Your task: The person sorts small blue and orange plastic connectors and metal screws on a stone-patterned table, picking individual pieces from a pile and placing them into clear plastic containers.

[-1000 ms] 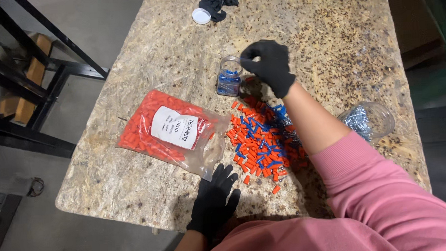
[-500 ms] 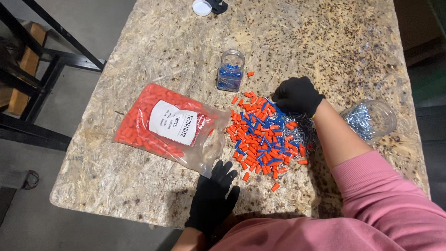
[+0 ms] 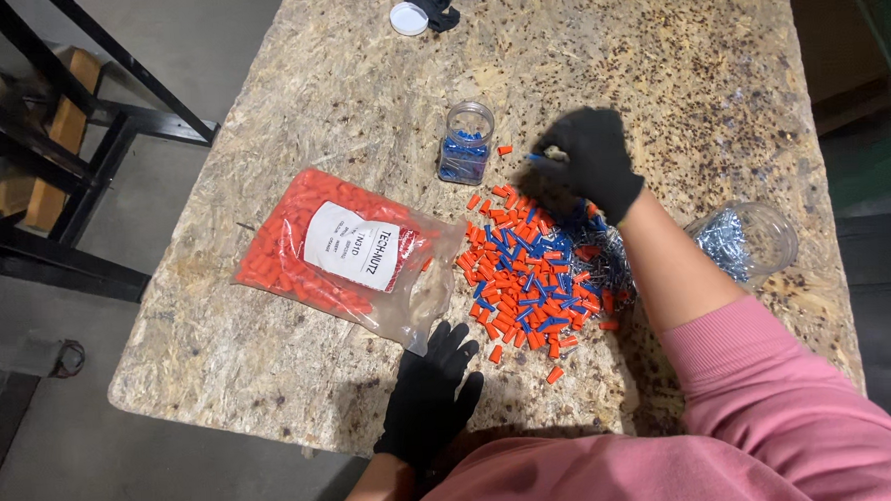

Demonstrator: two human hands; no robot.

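A gloved right hand (image 3: 584, 161) is pinching 1 blue connector (image 3: 540, 157) above the mixed pile (image 3: 537, 272), near the small jar (image 3: 464, 142), while the left hand (image 3: 430, 393) is lying flat, open, steadying against the table (image 3: 270, 348).

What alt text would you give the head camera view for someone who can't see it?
A person's gloved right hand pinches a small blue piece above a pile of orange and blue connectors on a chipboard table, near a small clear jar holding blue pieces. The left hand rests flat by a plastic bag of orange connectors.
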